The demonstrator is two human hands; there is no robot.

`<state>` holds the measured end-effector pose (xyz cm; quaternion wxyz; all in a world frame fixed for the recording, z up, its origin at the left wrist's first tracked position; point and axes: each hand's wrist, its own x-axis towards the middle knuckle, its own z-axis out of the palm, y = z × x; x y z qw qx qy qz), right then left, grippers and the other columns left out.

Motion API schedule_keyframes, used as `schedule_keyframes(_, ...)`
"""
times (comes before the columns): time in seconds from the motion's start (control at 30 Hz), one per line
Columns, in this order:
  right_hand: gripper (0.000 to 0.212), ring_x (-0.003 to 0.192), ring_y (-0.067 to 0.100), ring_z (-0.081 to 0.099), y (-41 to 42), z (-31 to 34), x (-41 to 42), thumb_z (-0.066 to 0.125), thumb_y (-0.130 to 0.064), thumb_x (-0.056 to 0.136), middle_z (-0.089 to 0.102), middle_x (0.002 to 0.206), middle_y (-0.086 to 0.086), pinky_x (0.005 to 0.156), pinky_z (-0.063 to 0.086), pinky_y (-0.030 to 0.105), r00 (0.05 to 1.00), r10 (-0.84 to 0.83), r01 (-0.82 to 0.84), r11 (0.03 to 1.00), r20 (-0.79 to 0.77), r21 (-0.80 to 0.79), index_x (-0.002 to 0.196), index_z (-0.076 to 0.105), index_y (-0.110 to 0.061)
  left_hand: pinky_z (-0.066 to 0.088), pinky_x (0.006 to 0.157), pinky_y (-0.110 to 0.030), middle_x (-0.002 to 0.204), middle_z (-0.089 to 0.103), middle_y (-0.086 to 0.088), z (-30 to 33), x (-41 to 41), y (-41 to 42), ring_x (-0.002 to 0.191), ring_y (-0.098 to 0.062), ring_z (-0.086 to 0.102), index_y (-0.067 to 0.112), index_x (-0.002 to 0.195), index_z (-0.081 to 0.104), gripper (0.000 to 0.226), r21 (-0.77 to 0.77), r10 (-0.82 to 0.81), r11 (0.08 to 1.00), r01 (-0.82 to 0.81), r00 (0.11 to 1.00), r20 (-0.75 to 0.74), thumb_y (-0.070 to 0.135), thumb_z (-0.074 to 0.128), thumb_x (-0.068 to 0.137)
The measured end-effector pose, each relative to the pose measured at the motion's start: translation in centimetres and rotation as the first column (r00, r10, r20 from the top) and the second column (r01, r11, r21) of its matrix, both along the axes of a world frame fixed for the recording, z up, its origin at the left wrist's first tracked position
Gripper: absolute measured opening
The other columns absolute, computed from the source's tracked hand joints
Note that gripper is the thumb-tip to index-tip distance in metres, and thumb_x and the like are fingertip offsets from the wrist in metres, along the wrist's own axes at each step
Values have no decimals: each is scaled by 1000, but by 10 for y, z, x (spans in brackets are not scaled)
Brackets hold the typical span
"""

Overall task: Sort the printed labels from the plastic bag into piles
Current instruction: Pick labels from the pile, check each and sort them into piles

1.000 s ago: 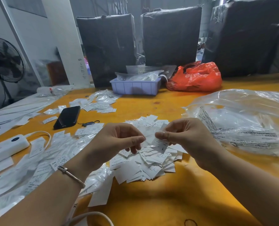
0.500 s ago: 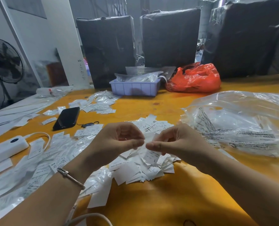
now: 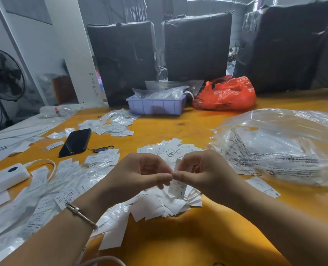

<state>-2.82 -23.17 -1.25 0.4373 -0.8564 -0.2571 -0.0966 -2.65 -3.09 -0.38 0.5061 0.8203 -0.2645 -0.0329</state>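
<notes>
My left hand and my right hand meet thumb to thumb above the yellow table. Between them they pinch a small white printed label marked L, which hangs below the thumbs. Under the hands lies a heap of white labels. More labels lie just beyond the hands. A long spread of labels and clear sleeves covers the table to the left. The big clear plastic bag with printed text lies at the right.
A black phone and a white power bank with its cable lie at the left. A lilac tray and an orange bag stand at the back, before black wrapped bales. A fan stands far left.
Both hands have come together until the thumbs touch, and have risen slightly. The label now hangs below the thumbs, held by both hands.
</notes>
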Motion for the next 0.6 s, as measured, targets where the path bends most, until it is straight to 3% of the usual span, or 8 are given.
schedule_keyframes(0.13, 17, 55, 2, 49, 0, 0, 1, 74, -27, 82, 62, 59, -6, 56, 40, 28, 1000, -6, 6, 1000, -24, 14, 66, 70, -21, 53, 65, -33, 74, 75, -9, 1, 2, 0, 67, -21, 69, 6, 89, 75, 23, 8, 17, 1000, -17, 1000, -10, 25, 72, 76)
schedule_keyframes(0.3, 7, 60, 2, 56, -3, 3, 2, 75, -18, 81, 66, 66, -8, 60, 45, 21, 1000, -24, 25, 998, -20, 60, 76, 75, -14, 50, 58, -22, 75, 76, -8, -1, 4, 1, 66, -22, 71, 9, 84, 75, 21, 34, 17, 999, -16, 999, -27, 28, 72, 77)
schedule_keyframes(0.4, 7, 65, 3, 59, -5, 4, 3, 74, -13, 81, 71, 75, -5, 61, 44, 14, 994, -107, 103, 988, 27, 113, 87, 77, -10, 52, 59, -26, 75, 75, -9, -3, 6, 3, 66, -23, 71, 10, 81, 74, 19, 28, 36, 999, -36, 999, -24, 29, 73, 76)
schedule_keyframes(0.47, 17, 69, 9, 62, -8, 4, 4, 70, -4, 82, 71, 81, -4, 65, 51, 21, 983, -182, 171, 966, 41, 193, 97, 75, -11, 54, 62, -29, 74, 74, -8, -4, 7, 4, 64, -22, 69, 11, 79, 73, 21, 10, 66, 998, -66, 998, -7, 32, 74, 75)
schedule_keyframes(0.53, 33, 74, 24, 65, -12, 6, 4, 66, 4, 81, 70, 84, 5, 70, 57, 39, 978, -208, 197, 931, 5, 308, 109, 69, -15, 55, 61, -25, 72, 73, -9, -4, 7, 5, 61, -20, 67, 10, 77, 72, 23, -28, 91, 995, -91, 996, 4, 33, 75, 73)
schedule_keyframes(0.6, 48, 70, 24, 67, -15, 8, 4, 66, 8, 80, 70, 85, 10, 67, 58, 36, 982, -184, 186, 887, -47, 422, 120, 61, -18, 54, 60, -22, 70, 72, -10, -4, 7, 5, 60, -18, 66, 9, 77, 72, 22, -47, 105, 993, -104, 994, 11, 30, 76, 73)
